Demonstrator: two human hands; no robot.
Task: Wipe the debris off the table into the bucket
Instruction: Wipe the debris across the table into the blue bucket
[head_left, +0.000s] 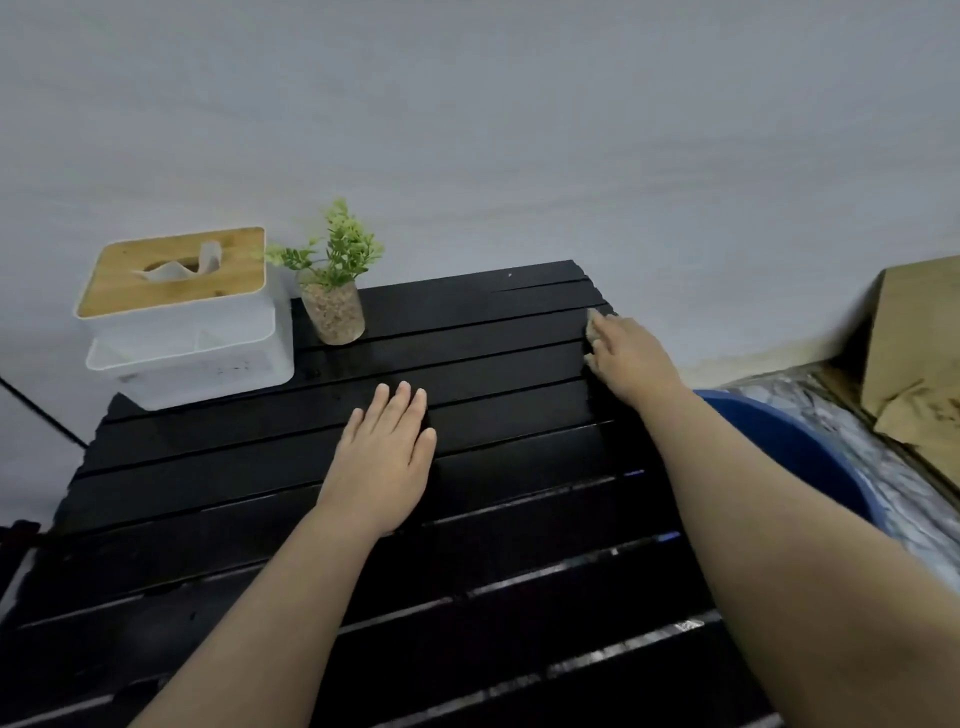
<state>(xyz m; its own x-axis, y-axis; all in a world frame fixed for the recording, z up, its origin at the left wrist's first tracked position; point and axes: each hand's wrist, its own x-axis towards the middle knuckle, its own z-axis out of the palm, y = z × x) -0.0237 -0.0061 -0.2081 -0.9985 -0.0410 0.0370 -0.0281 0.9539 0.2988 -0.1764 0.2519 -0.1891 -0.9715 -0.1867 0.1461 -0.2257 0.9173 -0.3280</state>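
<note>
A black slatted table (234, 467) fills the lower middle of the head view. My left hand (387, 457) lies flat on it, palm down, fingers together, holding nothing. My right hand (626, 356) rests near the table's far right edge, pressed on a small pale cloth or tissue (591, 325) that shows only past the fingertips. A blue bucket (795, 447) stands beside the table's right edge, below my right forearm, partly hidden by it. I can make out no debris on the dark slats.
A white tissue box (182, 332) with a wooden lid sits at the table's far left corner. Next to it stands a small green plant in a glass jar (332, 312). A cardboard box (919, 353) is on the marbled floor at the right.
</note>
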